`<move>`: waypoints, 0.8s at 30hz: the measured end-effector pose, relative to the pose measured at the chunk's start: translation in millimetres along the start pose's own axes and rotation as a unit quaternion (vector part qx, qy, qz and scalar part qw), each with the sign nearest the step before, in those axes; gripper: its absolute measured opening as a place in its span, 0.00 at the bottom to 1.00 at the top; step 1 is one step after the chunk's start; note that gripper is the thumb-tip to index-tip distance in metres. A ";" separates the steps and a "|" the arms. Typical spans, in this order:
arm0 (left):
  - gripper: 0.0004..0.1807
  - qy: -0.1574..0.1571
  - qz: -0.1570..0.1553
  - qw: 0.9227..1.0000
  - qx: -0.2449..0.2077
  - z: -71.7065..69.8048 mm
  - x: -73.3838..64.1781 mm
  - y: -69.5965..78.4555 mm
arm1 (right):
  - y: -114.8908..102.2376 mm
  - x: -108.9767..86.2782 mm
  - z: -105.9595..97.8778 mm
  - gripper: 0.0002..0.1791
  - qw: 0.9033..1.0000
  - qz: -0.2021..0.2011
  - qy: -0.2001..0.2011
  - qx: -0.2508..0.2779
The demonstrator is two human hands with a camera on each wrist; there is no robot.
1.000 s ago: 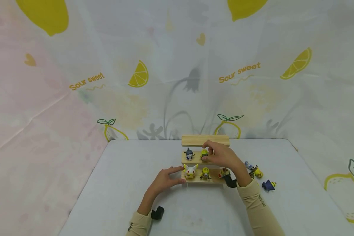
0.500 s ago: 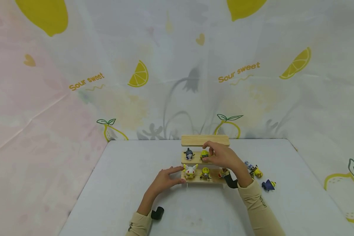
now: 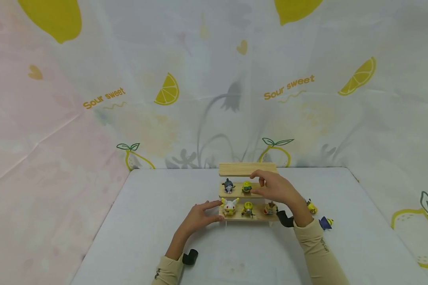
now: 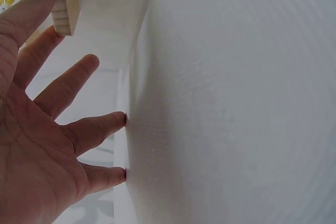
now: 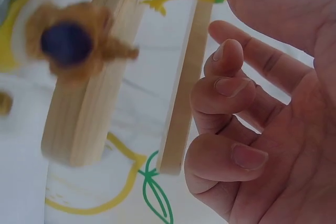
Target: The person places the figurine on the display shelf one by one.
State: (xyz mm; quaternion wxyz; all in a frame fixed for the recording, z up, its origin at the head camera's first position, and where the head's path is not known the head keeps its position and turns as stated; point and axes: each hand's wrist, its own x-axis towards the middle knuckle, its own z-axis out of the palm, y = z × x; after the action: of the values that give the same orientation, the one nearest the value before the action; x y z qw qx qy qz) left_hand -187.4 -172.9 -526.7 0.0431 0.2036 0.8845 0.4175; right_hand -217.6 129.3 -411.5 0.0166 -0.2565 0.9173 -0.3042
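Middle tier of a three-tier wooden display stand (image 3: 235, 170): the green-and-yellow figurine (image 3: 247, 187) stands upright near the centre of the board, with a grey-capped figurine (image 3: 228, 186) apart from it, nearer the left end. My right hand (image 3: 276, 188) lies just to the right of the green-and-yellow figurine, thumb and index finger parted, the remaining fingers loosely bent, and pinches nothing; whether my thumb tip touches the figurine I cannot tell, since the right wrist view crops both at its upper edge.

Lower tier: my left hand (image 3: 197, 217) is at its left end, fingers spread, with thumb and index finger touching the wood at the board's corners; the left wrist view shows the ring and little fingertips against the white tabletop (image 3: 146, 206). Along this board, from left to right, stand a white long-eared figurine (image 3: 230, 207), close to my index finger, a yellow-topped figurine (image 3: 247, 208) and a brown-topped figurine (image 3: 270, 209).

Right of the stand, on the tabletop: a yellow figurine (image 3: 312, 206), partly hidden by my forearm, and a blue-caped figurine (image 3: 325, 223) nearer me. Behind: a cloth backdrop (image 3: 207, 59) printed with lemons and the words "Sour sweet".
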 end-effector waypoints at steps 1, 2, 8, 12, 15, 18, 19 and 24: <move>0.31 -0.001 -0.002 1.000 0.000 -0.2 0.0 0.2 | 1.6 -1.3 -1.6 0.19 1.000 0.000 0.001 -0.001; 0.31 -0.001 -0.003 1.000 -0.001 -0.5 -0.3 0.6 | 3.4 -2.8 -3.2 0.19 1.000 0.000 0.002 -0.002; 0.31 -0.003 -0.002 1.000 -0.003 -1.7 0.0 -0.7 | 15.4 -13.8 -12.6 0.17 1.000 -0.014 0.020 -0.009; 0.30 -0.002 0.002 1.000 -0.001 -2.3 0.9 -2.7 | 23.3 -20.0 -17.2 0.17 0.999 -0.028 0.032 -0.019; 0.30 0.000 0.001 1.000 -0.002 -1.6 1.0 -4.4 | 28.0 -23.7 -19.6 0.16 0.999 -0.033 0.033 -0.023; 0.30 0.000 -0.001 1.000 -0.006 -0.8 0.5 -4.6 | 32.2 -27.4 -21.6 0.16 0.999 -0.033 0.031 -0.026; 0.30 -0.001 -0.004 1.000 -0.009 -0.6 0.5 -4.5 | 33.8 -28.4 -21.9 0.16 0.999 -0.033 0.031 -0.029; 0.31 -0.007 -0.012 1.000 -0.018 0.1 0.3 -3.2 | 39.9 -35.8 -25.7 0.15 0.998 -0.034 0.033 -0.031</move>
State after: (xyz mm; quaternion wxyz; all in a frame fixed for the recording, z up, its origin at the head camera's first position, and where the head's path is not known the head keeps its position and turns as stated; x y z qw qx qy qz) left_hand -188.7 -174.6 -529.2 0.0583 0.1953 0.8787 0.4317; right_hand -209.7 187.9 -417.7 -0.0320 -0.2783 0.9170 -0.2841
